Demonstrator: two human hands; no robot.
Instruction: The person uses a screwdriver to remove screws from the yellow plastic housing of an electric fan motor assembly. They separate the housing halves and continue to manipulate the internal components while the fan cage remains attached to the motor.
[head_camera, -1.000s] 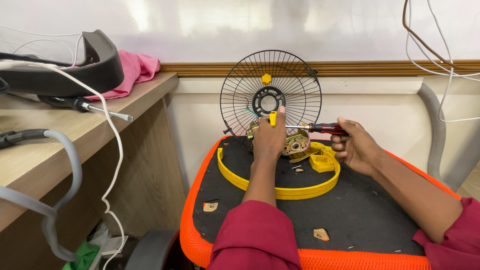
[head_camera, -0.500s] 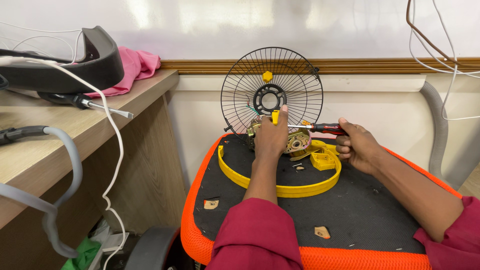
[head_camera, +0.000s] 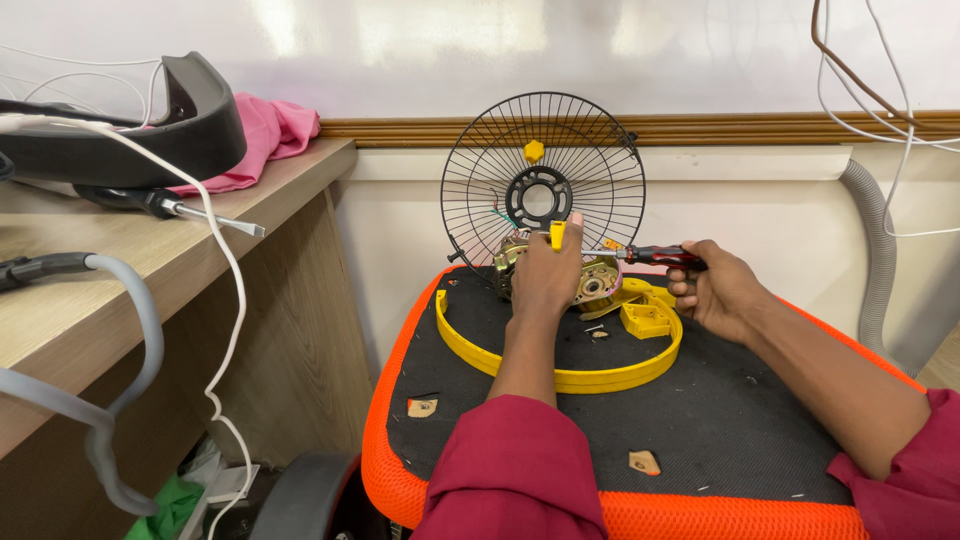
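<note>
My left hand (head_camera: 545, 275) held the fan motor (head_camera: 590, 280) just in front of the black wire fan guard (head_camera: 543, 180). My right hand (head_camera: 722, 290) gripped a red-handled screwdriver (head_camera: 655, 256), its tip at the motor.

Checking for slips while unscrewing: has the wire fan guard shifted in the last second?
No. The wire fan guard stands at the same spot against the wooden wall trim.

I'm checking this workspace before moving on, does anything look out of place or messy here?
Yes. Small broken bits lie scattered on the black seat cushion, and a screwdriver on the wooden desk pokes its tip past the edge.
</note>
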